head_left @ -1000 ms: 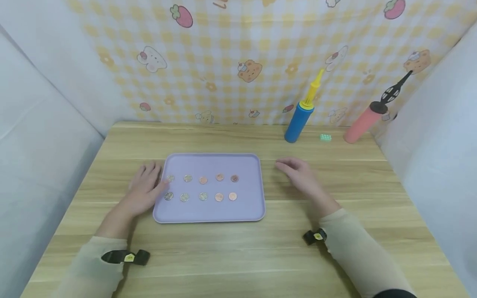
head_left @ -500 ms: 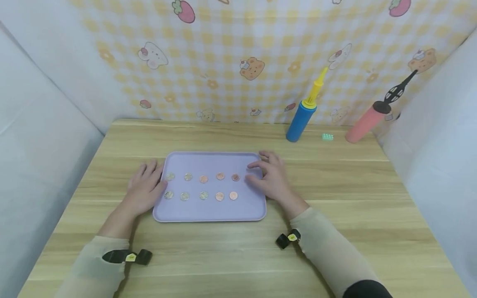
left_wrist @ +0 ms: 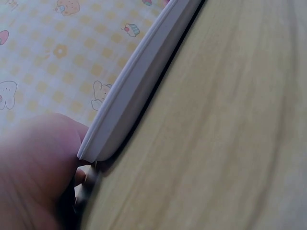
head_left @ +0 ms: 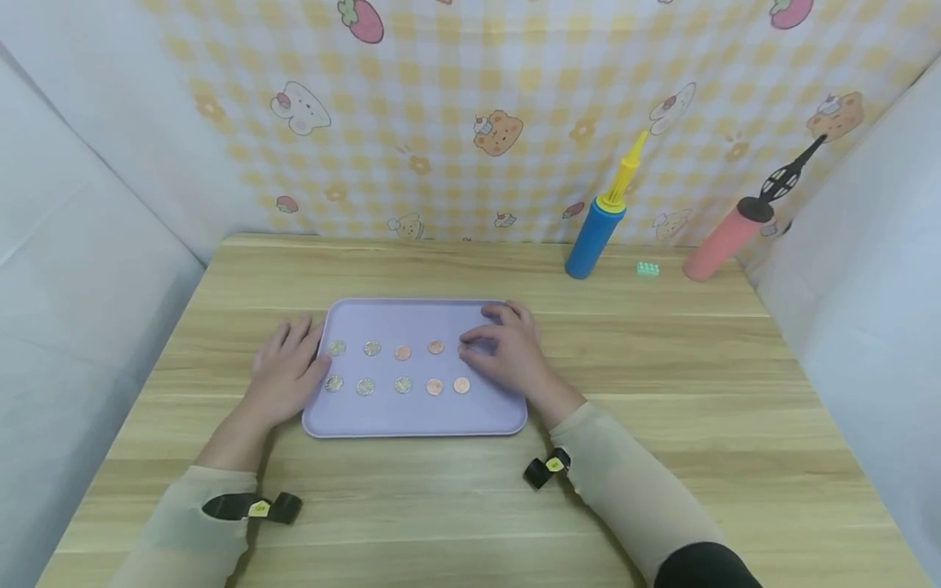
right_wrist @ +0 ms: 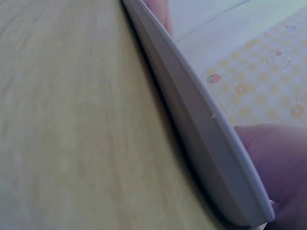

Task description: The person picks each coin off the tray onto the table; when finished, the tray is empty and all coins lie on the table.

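Observation:
A lilac tray (head_left: 412, 420) lies on the wooden table. Two rows of coins sit on it: silver ones such as this coin (head_left: 365, 387) to the left, and copper ones such as this coin (head_left: 434, 387) to the right. At the tray's left edge, my left hand (head_left: 283, 376) holds the rim, thumb over it and the other fingers outside. My right hand (head_left: 510, 351) reaches over the right rim. Its thumb and index finger pinch at the rightmost coin of the far row, which they largely hide. Both wrist views show mainly the tray's outer wall (left_wrist: 129, 91).
Behind, a blue pump (head_left: 591, 241) with a yellow nozzle and a pink pump (head_left: 724, 245) with a black nozzle stand on the table. Between them lies a small mint-green toy brick (head_left: 648, 269). A yellow checked cloth (head_left: 441, 98) hangs along the back edge.
My right hand has come left from beside the tray, over its right rim, to the end coin of the far row. Its thumb and index finger have drawn together. My left hand stays put.

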A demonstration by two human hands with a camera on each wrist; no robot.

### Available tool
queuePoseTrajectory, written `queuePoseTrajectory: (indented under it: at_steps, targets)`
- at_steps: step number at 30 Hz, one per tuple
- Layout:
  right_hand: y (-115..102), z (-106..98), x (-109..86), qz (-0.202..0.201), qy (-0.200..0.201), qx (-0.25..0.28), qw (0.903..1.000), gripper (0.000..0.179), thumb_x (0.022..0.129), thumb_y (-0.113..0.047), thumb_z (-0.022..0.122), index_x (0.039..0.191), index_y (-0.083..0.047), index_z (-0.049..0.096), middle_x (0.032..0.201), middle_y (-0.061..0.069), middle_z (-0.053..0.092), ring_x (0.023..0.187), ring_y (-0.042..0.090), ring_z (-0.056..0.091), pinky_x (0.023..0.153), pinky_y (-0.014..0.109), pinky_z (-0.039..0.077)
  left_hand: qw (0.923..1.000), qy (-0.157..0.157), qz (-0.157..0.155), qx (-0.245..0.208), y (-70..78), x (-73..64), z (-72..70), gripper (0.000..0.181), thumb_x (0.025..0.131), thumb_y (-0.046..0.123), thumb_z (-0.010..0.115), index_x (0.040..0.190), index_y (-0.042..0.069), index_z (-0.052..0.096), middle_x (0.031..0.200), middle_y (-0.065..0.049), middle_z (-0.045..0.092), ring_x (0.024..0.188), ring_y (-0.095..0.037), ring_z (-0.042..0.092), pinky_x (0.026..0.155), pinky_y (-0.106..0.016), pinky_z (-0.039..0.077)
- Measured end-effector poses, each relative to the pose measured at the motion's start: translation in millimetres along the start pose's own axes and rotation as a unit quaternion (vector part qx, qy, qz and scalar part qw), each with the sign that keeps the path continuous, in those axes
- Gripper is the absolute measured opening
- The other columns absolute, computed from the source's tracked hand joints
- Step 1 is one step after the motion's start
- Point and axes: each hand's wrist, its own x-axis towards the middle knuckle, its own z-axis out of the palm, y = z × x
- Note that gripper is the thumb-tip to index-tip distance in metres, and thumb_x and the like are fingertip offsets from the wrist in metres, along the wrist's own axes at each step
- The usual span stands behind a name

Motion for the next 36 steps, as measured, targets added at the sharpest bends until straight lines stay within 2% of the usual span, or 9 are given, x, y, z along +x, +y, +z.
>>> queuePoseTrajectory:
  at_steps: [10, 17, 23, 30, 32, 36]
  targets:
    - [0.4, -2.0, 3.3, 0.033, -0.031, 0.000, 0.9990, 0.018, 0.090, -0.033, 0.088, 0.106, -0.025, 0.086, 0.158, 0.014, 0.051, 0.155, 0.044, 0.022, 0.120, 0.070, 0.012, 1.0000, -0.004, -0.002, 0.004, 4.0, -0.7, -2.2, 0.063, 0.112, 0.031, 0.041, 0.165, -0.001, 0.032, 0.172, -0.033, 0.015, 0.155, -0.063, 0.003, 0.118, -0.080, 0.003]
    - [-6.3, -7.2, 8.0, 0.064, -0.064, -0.003, 0.9959, 0.012, 0.092, -0.031, 0.085, 0.103, -0.025, 0.084, 0.161, 0.014, 0.048, 0.156, 0.044, 0.018, 0.122, 0.068, 0.010, 1.0000, -0.007, -0.003, -0.004, 1.3, -0.5, -0.6, 0.064, 0.113, 0.033, 0.038, 0.167, 0.000, 0.029, 0.173, -0.031, 0.011, 0.156, -0.061, -0.001, 0.121, -0.076, -0.002]
    - [-6.7, -7.2, 8.7, 0.072, -0.060, 0.004, 0.9956, 0.012, 0.090, -0.028, 0.087, 0.101, -0.023, 0.083, 0.161, 0.014, 0.048, 0.156, 0.044, 0.018, 0.123, 0.067, 0.010, 1.0000, -0.002, -0.001, -0.005, 1.2, -0.2, -0.6, 0.064, 0.113, 0.033, 0.039, 0.166, -0.001, 0.029, 0.173, -0.032, 0.012, 0.156, -0.061, -0.001, 0.121, -0.076, -0.004]
    - [-4.0, -4.1, 6.2, 0.057, -0.039, 0.022, 0.9974, 0.012, 0.088, -0.025, 0.090, 0.097, -0.026, 0.081, 0.158, 0.012, 0.051, 0.156, 0.044, 0.018, 0.120, 0.070, 0.010, 1.0000, -0.003, -0.004, -0.007, 4.1, -0.8, -1.9, 0.064, 0.112, 0.031, 0.041, 0.166, 0.000, 0.030, 0.173, -0.032, 0.013, 0.156, -0.061, 0.001, 0.121, -0.076, -0.003]
    - [-4.0, -3.4, 5.5, 0.045, -0.030, 0.023, 0.9983, 0.013, 0.088, -0.024, 0.090, 0.095, -0.028, 0.080, 0.153, 0.009, 0.055, 0.154, 0.043, 0.022, 0.118, 0.070, 0.011, 0.9999, -0.005, -0.005, -0.008, 4.3, -0.8, -2.4, 0.064, 0.112, 0.032, 0.040, 0.166, -0.001, 0.030, 0.173, -0.032, 0.012, 0.156, -0.061, 0.000, 0.120, -0.076, -0.003]
    - [-2.3, -3.2, 4.4, 0.012, -0.022, 0.022, 0.9995, 0.013, 0.089, -0.021, 0.090, 0.096, -0.028, 0.080, 0.124, -0.004, 0.073, 0.140, 0.032, 0.043, 0.118, 0.066, 0.013, 0.9999, -0.006, -0.003, -0.009, 2.8, 1.3, -0.9, 0.064, 0.113, 0.033, 0.039, 0.166, 0.000, 0.029, 0.173, -0.032, 0.011, 0.156, -0.061, -0.001, 0.120, -0.077, -0.004]
